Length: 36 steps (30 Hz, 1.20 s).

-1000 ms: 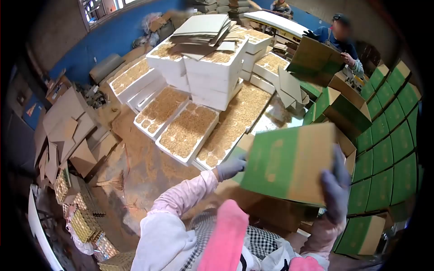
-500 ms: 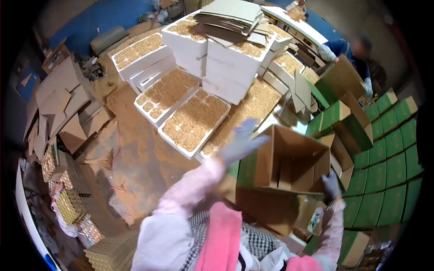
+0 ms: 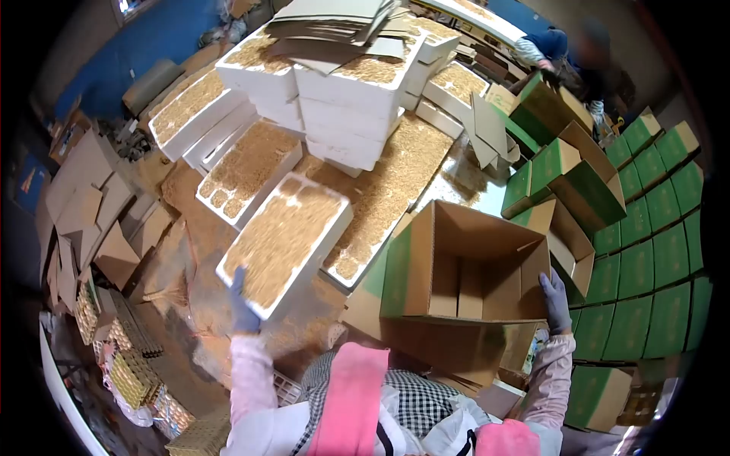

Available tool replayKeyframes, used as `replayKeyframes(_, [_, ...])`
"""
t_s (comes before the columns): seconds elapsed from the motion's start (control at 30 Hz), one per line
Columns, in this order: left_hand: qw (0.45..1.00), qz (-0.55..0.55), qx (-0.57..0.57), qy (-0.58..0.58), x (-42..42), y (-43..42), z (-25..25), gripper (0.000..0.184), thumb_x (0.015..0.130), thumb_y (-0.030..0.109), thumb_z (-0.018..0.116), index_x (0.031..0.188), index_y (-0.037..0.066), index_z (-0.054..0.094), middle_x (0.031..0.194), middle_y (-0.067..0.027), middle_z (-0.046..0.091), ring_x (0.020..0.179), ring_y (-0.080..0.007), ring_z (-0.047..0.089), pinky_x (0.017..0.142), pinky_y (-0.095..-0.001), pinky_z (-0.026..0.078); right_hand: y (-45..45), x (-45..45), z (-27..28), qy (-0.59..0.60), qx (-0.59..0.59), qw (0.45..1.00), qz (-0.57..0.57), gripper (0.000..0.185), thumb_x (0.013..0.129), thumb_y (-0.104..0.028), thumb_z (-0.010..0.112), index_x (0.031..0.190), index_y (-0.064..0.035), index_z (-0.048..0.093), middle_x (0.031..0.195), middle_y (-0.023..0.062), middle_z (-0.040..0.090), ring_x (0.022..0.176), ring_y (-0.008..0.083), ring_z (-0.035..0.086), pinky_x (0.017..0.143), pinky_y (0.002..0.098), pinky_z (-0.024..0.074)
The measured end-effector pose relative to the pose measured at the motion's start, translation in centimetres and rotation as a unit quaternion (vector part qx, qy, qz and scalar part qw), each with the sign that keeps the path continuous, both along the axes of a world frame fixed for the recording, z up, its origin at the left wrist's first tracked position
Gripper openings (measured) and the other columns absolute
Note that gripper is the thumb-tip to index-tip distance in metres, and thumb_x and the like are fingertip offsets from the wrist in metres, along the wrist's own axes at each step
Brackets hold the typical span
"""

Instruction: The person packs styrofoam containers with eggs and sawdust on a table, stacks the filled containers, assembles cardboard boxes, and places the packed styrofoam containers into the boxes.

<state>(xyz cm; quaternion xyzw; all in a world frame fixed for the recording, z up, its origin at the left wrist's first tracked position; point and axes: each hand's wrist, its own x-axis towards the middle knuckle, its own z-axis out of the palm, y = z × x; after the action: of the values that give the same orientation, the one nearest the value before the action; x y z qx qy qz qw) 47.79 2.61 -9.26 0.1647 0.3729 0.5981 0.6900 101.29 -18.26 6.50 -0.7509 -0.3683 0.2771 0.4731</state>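
My gloved left hand grips the near left edge of a white foam tray filled with tan, grainy material; the tray is tilted. On the right, my gloved right hand has its fingers against the right side of an open cardboard box. The box is empty, opens toward me and has a green left side. Whether the right fingers close on its edge is hard to tell. A second filled tray lies just behind the held one.
Stacked white foam boxes carry loose cardboard sheets. Rows of green boxes line the right. A co-worker bends over a box at the back right. Egg trays and flattened cardboard are at left.
The box was turned from its closed green side to its open side. My left hand left it and took hold of the foam tray, which has shifted and tilted. The co-worker's box was lowered.
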Motion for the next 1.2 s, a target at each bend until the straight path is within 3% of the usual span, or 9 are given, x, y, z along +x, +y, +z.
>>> replayKeyframes(0.37, [0.965,-0.249,0.082,0.028,14.0,-1.0,22.2,0.045,0.092,0.03,0.054,0.122,-0.004,0.049,0.112,-0.0162,0.06,0.096,-0.0221,0.063,0.084,-0.0315,0.053,1.7,2.6,-2.5,-0.108,-0.002,0.99,0.087,0.032,0.087,-0.011,0.044,0.114,0.0037,0.054,0.102,0.0138,0.063,0.093,0.0193,0.057,0.084,0.0317,0.0436])
replayKeyframes(0.43, [0.941,-0.335,0.039,-0.03,20.9,-1.0,21.0,0.043,0.09,0.03,0.057,0.118,-0.002,0.052,0.11,-0.0163,0.062,0.094,-0.0245,0.064,0.083,-0.0336,0.053,1.9,3.3,-4.4,-0.077,0.038,0.994,0.073,0.032,0.086,-0.01,0.044,0.113,0.0033,0.055,0.102,0.015,0.064,0.095,0.0233,0.058,0.084,0.0338,0.0437])
replayKeyframes(0.5, [0.902,-0.423,0.008,-0.086,26.6,-2.5,20.6,0.042,0.089,0.029,0.059,0.116,-0.003,0.053,0.108,-0.0158,0.063,0.09,-0.0235,0.065,0.081,-0.033,0.054,1.5,5.1,-6.5,-0.372,0.098,0.899,0.208,0.033,0.091,-0.01,0.048,0.122,0.0011,0.05,0.114,0.0163,0.058,0.108,0.0224,0.053,0.095,0.0334,0.0405])
replayKeyframes(0.6, [0.864,-0.495,-0.031,-0.084,30.4,-2.3,18.2,0.04,0.089,0.027,0.06,0.113,-0.004,0.055,0.107,-0.0148,0.063,0.086,-0.0227,0.066,0.079,-0.0339,0.055,-2.3,5.6,-8.9,0.008,0.156,0.979,0.131,0.047,0.096,-0.01,0.047,0.138,0.0001,0.028,0.141,0.0109,0.034,0.128,0.0194,0.033,0.107,0.0333,0.0287])
replayKeyframes(0.77, [0.869,-0.489,-0.007,0.077,30.4,-0.7,18.1,0.041,0.089,0.026,0.06,0.118,-0.003,0.053,0.109,-0.0152,0.063,0.09,-0.0244,0.065,0.082,-0.0362,0.055,-4.9,6.3,-9.2,-0.348,0.13,0.917,0.146,0.042,0.087,-0.006,0.055,0.127,0.0004,0.045,0.129,0.0185,0.049,0.121,0.0294,0.046,0.102,0.0352,0.0365])
replayKeyframes(0.9, [0.835,-0.543,-0.079,-0.035,29.0,0.4,18.3,0.041,0.09,0.024,0.058,0.119,-0.005,0.051,0.111,-0.0188,0.061,0.095,-0.0285,0.064,0.085,-0.0395,0.054,-4.6,2.7,-3.7,0.048,0.161,0.98,0.107,0.032,0.085,-0.009,0.055,0.114,0.0033,0.055,0.114,0.0165,0.061,0.105,0.0254,0.058,0.093,0.0325,0.0429])
replayKeyframes(1.0, [0.858,-0.507,-0.076,-0.014,27.0,-0.1,17.2,0.043,0.089,0.025,0.06,0.118,-0.006,0.051,0.108,-0.0195,0.062,0.093,-0.0298,0.065,0.083,-0.0412,0.055,-3.5,2.7,-2.8,-0.041,0.117,0.985,0.119,0.032,0.086,-0.014,0.054,0.113,0.0038,0.055,0.111,0.0165,0.062,0.102,0.0247,0.059,0.09,0.0319,0.0438])
replayKeyframes(1.13, [0.862,-0.472,0.104,0.153,26.8,-2.1,16.0,0.044,0.09,0.022,0.058,0.126,0.0,0.046,0.109,-0.0147,0.06,0.101,-0.0225,0.059,0.09,-0.0365,0.047,-3.1,3.2,-3.0,-0.066,0.044,0.993,0.091,0.031,0.086,-0.012,0.047,0.112,0.0033,0.055,0.089,0.0117,0.062,0.079,0.0183,0.057,0.073,0.03,0.0463])
replayKeyframes(1.2, [0.743,-0.38,0.306,0.457,28.7,0.2,9.9,0.069,0.079,0.033,0.071,0.131,0.0,0.038,0.121,-0.022,0.052,0.11,-0.0308,0.052,0.098,-0.0357,0.039,-2.6,3.3,-2.8,-0.038,0.021,0.996,0.079,0.03,0.086,-0.011,0.046,0.111,0.003,0.055,0.088,0.0099,0.061,0.077,0.0144,0.055,0.069,0.0283,0.0458])
